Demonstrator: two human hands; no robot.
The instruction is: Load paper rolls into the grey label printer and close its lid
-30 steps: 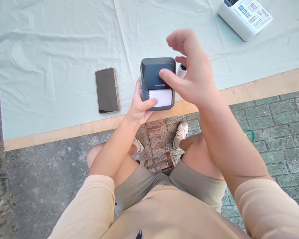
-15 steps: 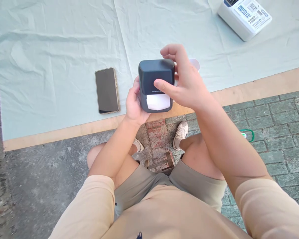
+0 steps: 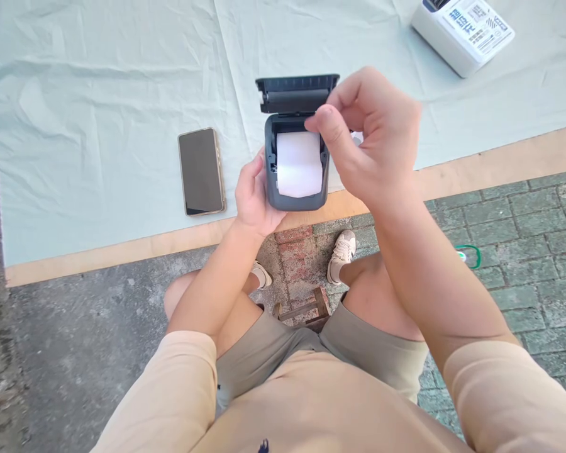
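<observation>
In the head view, the left hand (image 3: 253, 200) wraps around the left side of a small dark label printer (image 3: 296, 165), steadying it at the near edge of the cloth-covered table (image 3: 99, 94) so the lid can swing. The lid (image 3: 297, 93) stands open on the far side, and the white paper roll (image 3: 299, 163) lies exposed, its axis running left-right. The right hand (image 3: 372, 141), fingers curled and thumb extended, touches the printer's right rim, holding nothing that shows. A phone (image 3: 200, 171) lies left; a white box (image 3: 462, 33) sits far right
</observation>
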